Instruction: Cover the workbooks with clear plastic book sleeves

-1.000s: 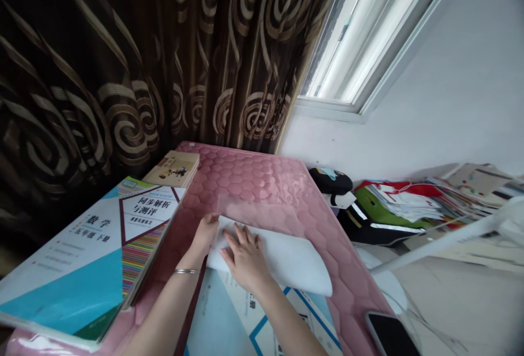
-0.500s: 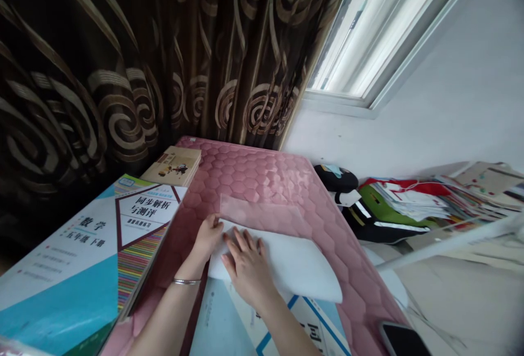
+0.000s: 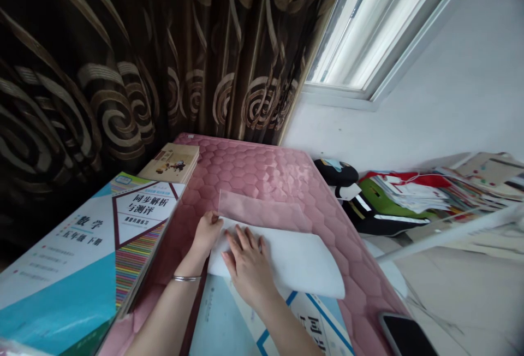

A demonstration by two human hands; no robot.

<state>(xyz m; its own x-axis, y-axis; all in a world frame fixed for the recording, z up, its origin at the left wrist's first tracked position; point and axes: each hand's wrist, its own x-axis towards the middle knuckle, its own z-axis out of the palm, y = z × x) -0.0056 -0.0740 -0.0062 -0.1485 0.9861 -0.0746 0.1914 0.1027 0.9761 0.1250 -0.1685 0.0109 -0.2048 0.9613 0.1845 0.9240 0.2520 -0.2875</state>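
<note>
A white sheet (image 3: 298, 260) lies folded back over a blue-and-white book (image 3: 229, 326) on a pink quilted surface (image 3: 254, 181). A clear plastic flap (image 3: 262, 211) sticks out beyond the sheet's far edge. My right hand (image 3: 248, 266) rests flat on the sheet's left part, fingers spread. My left hand (image 3: 207, 233), with a thin bracelet on the wrist, pinches the sheet's left corner at the fold.
A large blue and white workbook stack (image 3: 90, 257) sits at the left, a smaller tan book (image 3: 172, 162) behind it. Dark patterned curtain (image 3: 143, 55) hangs behind. A black phone (image 3: 405, 334) lies at the lower right; piled papers and bags (image 3: 401, 197) lie at the right.
Both hands stay on the sheet almost unmoved. The view has shifted slightly, and the sheet's right edge lies a little further right.
</note>
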